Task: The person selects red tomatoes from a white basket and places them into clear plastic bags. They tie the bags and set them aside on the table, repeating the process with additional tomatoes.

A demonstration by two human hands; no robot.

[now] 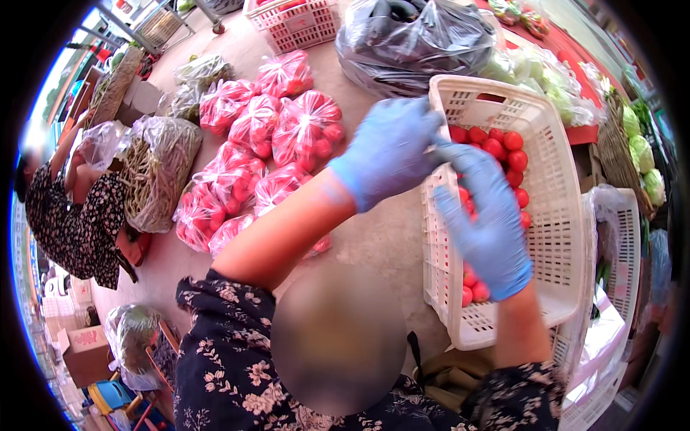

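Note:
Both my hands wear blue gloves and meet above the near-left rim of a white plastic crate point(555, 253). My left hand point(393, 148) reaches across from the left with its fingers curled; blur hides whether anything is in them. Touching it at the fingertips, my right hand point(488, 231) is over the crate, its thumb spread from its fingers and nothing seen in its palm. Loose red tomatoes point(493, 145) lie inside the crate, partly covered by my right hand. On the floor to the left, several knotted clear bags of tomatoes point(307, 126) are grouped together, some behind my left forearm.
A large dark plastic bag point(409, 48) stands beyond the crate, near a red-and-white crate point(296, 24). Bagged pale green vegetables point(544, 75) lie at right. Another white crate point(625, 242) adjoins on the right. A person point(75, 210) sits left beside bagged long beans point(156, 172).

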